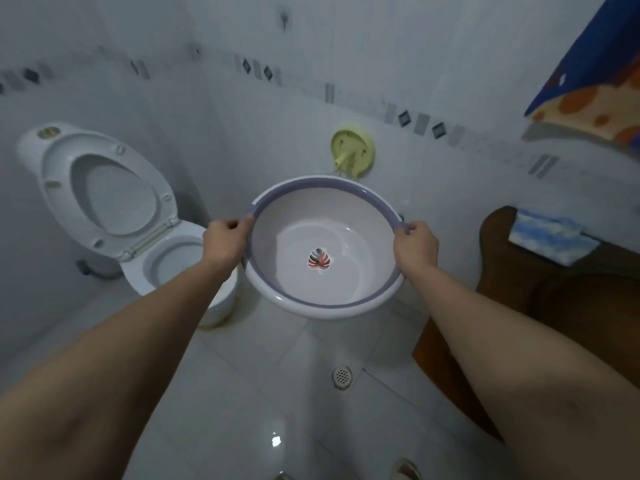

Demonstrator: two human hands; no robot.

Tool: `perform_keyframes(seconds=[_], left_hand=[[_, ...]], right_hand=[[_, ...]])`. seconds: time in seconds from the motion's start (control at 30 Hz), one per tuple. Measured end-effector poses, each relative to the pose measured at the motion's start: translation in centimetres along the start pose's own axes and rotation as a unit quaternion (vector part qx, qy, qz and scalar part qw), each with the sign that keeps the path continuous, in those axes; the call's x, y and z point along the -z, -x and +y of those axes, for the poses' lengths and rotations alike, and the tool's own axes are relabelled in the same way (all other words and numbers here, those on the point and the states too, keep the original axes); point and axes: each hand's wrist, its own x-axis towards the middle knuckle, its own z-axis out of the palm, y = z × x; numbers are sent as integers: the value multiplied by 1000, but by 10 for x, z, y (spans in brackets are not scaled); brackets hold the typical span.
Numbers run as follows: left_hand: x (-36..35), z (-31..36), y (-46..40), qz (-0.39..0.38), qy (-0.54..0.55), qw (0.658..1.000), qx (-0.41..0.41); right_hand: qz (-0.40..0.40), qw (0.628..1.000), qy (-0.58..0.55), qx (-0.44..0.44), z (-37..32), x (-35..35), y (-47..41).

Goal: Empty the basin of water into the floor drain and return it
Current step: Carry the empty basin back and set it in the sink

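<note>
Basin (323,247), white with a purple rim, was held in the air above the tiled floor, left hand (225,242) and right hand (415,245) each clamped on opposite sides of the rim. Whether water remained inside could not be told. Floor drain (342,376) lay below and nearer the person. Judged step: carrying to pour. Next move calls for lowering the basin over the drain and tipping slowly to limit splash.

Both bare forearms extend forward; left hand (224,241) and right hand (415,244) each closed, gripping at opposite sides, level.
</note>
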Motion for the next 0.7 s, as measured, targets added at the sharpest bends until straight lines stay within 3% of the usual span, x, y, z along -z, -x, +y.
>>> perform_keyframes(seconds=[0.37,0.7], left_hand=[[76,146,-1,-52,-24,996,-69],[68,195,-24,-82,-26,987,-132]], right_hand=[[11,999,24,39,-114,110,7],[55,998,10,36,-122,150,11]])
